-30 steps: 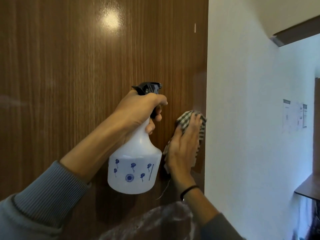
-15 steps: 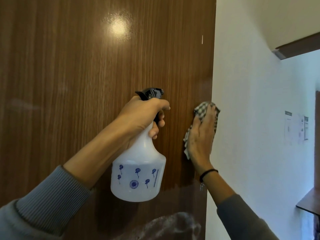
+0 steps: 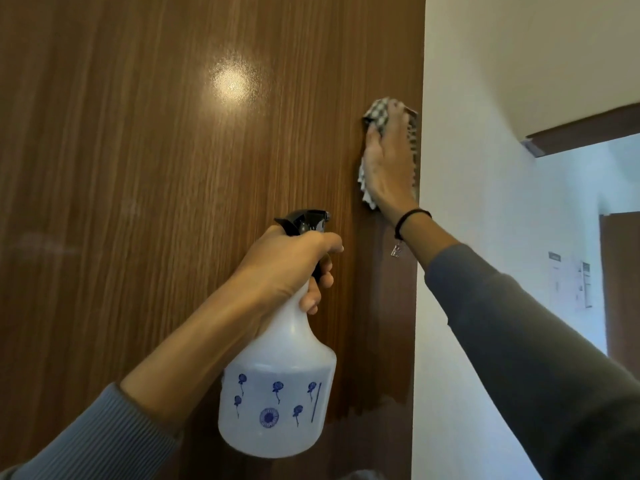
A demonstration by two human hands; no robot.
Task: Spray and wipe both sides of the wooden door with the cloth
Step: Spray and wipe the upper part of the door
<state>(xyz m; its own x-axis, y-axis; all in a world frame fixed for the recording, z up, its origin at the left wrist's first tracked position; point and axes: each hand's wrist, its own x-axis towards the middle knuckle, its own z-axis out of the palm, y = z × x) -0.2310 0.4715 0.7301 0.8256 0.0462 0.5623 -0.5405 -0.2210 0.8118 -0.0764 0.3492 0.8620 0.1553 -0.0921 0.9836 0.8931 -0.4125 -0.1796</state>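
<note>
Glossy brown wooden door fills the left and centre of the view, and its right edge meets a white wall. Grey-and-white checked cloth is high on the door, just beside that right edge. It is flat against the wood under the right hand.

Right hand: palm down on the cloth, fingers straight and close together, pointing up and pressing the cloth to the door. Cloth edges stick out above the fingertips and along the left side of the palm. Thin black bracelet on that wrist, with a small charm hanging from it.

Left hand is lower and left of the cloth, well apart from it. Its fingers are curled round the neck of a translucent white plastic spray bottle with blue flower print and a black trigger head. The index finger lies over the trigger area. The bottle hangs upright in front of the door; cannot tell whether it touches the wood.
</note>
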